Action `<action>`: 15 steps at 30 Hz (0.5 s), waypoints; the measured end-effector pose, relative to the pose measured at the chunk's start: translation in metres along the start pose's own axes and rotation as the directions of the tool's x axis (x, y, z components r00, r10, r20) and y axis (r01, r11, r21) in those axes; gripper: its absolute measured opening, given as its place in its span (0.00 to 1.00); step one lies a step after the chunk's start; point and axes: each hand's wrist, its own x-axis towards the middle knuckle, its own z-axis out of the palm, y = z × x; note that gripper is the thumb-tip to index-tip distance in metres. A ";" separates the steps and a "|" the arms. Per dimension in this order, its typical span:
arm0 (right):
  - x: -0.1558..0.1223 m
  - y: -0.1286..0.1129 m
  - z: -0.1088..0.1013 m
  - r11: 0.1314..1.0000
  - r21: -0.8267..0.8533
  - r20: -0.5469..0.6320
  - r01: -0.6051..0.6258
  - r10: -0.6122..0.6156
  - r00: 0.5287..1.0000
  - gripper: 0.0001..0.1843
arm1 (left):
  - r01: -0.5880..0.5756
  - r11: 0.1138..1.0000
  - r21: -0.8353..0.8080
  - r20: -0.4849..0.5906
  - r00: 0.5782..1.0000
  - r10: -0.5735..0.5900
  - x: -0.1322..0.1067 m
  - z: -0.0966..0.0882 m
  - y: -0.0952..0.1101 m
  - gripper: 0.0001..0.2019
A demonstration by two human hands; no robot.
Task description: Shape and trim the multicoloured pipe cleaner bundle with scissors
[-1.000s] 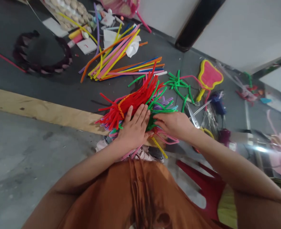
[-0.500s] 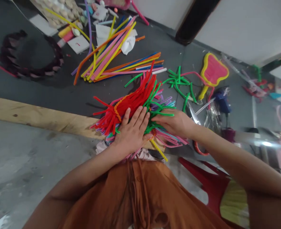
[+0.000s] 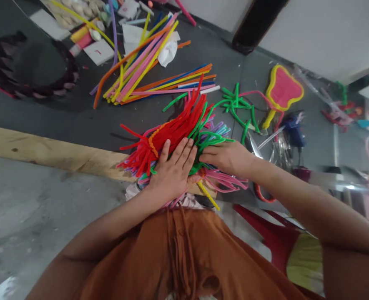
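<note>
A thick bundle of pipe cleaners [image 3: 174,131], mostly red with green, purple and pink ones, lies over a wooden plank [image 3: 46,152] in front of me. My left hand [image 3: 171,168] rests flat on the bundle, fingers stretched out and pressing it down. My right hand [image 3: 226,158] reaches in from the right and its fingers pinch the green pipe cleaners [image 3: 211,143] in the bundle. Pink strands [image 3: 226,181] stick out under my right wrist. A yellow pipe cleaner [image 3: 209,196] pokes out below the hands.
Long pipe cleaners in several colours [image 3: 153,58] lie on the dark floor behind. Loose green pieces [image 3: 236,104], a pink and yellow shape [image 3: 282,89], scissors [image 3: 254,152], a blue glue gun [image 3: 292,129] lie right. A dark braided ring [image 3: 31,66] is far left. A red stool [image 3: 272,237] stands near right.
My right hand has pulled green strands a little up and to the right; more pink strands show beneath it. The left hand stays pressed on the bundle. The view shifted slightly.
</note>
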 end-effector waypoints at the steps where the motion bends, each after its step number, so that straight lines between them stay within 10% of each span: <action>1: -0.002 0.004 0.005 1.000 0.014 -0.038 0.018 -0.017 0.999 0.16 | -0.001 1.000 0.004 0.001 1.000 0.001 0.000 0.000 0.000 0.37; 6: -0.009 0.001 0.006 0.982 0.188 -0.117 -0.034 0.056 0.992 0.12 | 0.012 1.000 0.013 0.029 1.000 -0.012 0.001 -0.002 0.001 0.36; 15: 0.005 -0.032 -0.025 0.965 -0.058 0.109 -0.254 0.259 0.960 0.10 | 0.003 1.000 0.020 0.028 1.000 -0.004 0.000 -0.003 0.001 0.35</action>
